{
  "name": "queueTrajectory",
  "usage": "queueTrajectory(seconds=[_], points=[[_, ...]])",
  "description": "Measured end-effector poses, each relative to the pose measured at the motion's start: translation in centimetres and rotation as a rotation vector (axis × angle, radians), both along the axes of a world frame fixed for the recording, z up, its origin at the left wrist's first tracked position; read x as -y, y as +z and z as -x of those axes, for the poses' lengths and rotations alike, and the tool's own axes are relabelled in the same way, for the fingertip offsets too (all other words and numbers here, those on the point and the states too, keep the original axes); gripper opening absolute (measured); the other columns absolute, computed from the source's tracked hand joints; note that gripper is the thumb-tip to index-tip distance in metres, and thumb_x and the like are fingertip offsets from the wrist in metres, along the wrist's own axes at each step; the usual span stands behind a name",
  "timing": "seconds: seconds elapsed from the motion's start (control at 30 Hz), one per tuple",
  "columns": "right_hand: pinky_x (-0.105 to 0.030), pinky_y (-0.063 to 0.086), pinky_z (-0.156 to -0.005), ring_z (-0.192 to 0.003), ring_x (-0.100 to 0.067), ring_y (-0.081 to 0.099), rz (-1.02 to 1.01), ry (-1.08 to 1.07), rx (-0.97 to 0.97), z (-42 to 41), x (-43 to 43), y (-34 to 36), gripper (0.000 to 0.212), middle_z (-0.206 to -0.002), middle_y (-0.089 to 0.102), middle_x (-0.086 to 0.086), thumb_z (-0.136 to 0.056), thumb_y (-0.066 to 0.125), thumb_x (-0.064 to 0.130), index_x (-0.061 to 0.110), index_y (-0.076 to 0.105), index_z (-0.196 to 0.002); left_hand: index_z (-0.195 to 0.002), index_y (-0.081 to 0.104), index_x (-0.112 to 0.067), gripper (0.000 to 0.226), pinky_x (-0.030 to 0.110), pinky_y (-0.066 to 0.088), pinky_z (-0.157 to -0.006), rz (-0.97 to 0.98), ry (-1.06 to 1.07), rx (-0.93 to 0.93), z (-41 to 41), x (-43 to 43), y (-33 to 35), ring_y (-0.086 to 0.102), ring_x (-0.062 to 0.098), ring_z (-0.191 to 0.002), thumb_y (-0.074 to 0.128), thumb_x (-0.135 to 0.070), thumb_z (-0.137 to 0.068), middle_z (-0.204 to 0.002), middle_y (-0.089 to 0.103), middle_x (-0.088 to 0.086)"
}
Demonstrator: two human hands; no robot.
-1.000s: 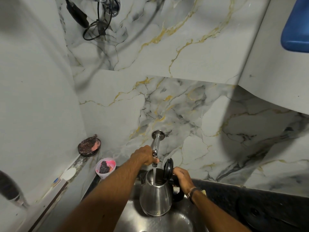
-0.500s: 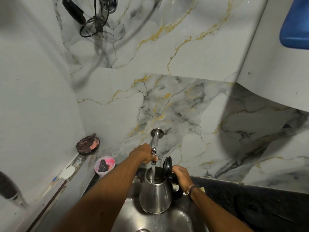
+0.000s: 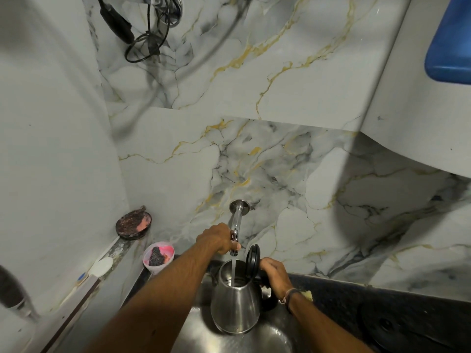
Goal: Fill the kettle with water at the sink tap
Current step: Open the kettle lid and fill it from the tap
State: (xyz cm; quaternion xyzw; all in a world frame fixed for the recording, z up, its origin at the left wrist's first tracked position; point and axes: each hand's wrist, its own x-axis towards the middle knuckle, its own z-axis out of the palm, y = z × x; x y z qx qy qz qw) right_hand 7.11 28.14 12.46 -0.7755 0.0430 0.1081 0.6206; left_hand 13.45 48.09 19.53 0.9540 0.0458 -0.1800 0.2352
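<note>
A stainless steel kettle (image 3: 235,301) stands upright in the steel sink (image 3: 270,337), its black lid (image 3: 252,261) flipped up. My right hand (image 3: 274,272) grips the kettle's black handle on its right side. The chrome tap (image 3: 235,225) sticks out of the marble wall directly above the kettle. My left hand (image 3: 216,238) is closed on the tap's handle near the spout. A thin stream of water (image 3: 232,272) runs from the spout into the kettle's open mouth.
A pink and white cup (image 3: 158,257) with dark contents sits left of the sink, a round dark dish (image 3: 133,222) behind it on a ledge. A dark countertop (image 3: 397,314) lies to the right. Black cables (image 3: 142,34) hang above; a blue object (image 3: 451,47) is at upper right.
Both hands, kettle and running water hold their positions. Only the head camera's view has shifted slightly.
</note>
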Motion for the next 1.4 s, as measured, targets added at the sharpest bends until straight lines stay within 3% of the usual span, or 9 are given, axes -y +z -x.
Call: queueTrajectory(seconds=[0.5, 1.4], points=[[-0.028, 0.044, -0.061, -0.07, -0.019, 0.053, -0.015, -0.042, 0.016, -0.33, -0.27, 0.06, 0.034, -0.07, 0.058, -0.004, -0.098, 0.06, 0.015, 0.019, 0.062, -0.064, -0.13, 0.069, -0.01, 0.051, 0.05, 0.056, -0.113, -0.012, -0.015, 0.004, 0.25, 0.04, 0.39, 0.073, 0.03, -0.121, 0.079, -0.051, -0.101, -0.128, 0.076, 0.012], [-0.023, 0.042, -0.056, -0.071, -0.02, 0.052, 0.005, -0.033, -0.006, 0.31, -0.32, 0.37, 0.021, -0.08, 0.058, -0.015, -0.101, 0.058, 0.013, 0.005, 0.066, -0.083, -0.128, 0.071, -0.01, 0.049, 0.051, 0.055, -0.114, 0.003, -0.001, -0.002, 0.01, 0.05, 0.1, 0.073, 0.03, -0.122, 0.08, -0.05, -0.1, -0.128, 0.076, 0.012]])
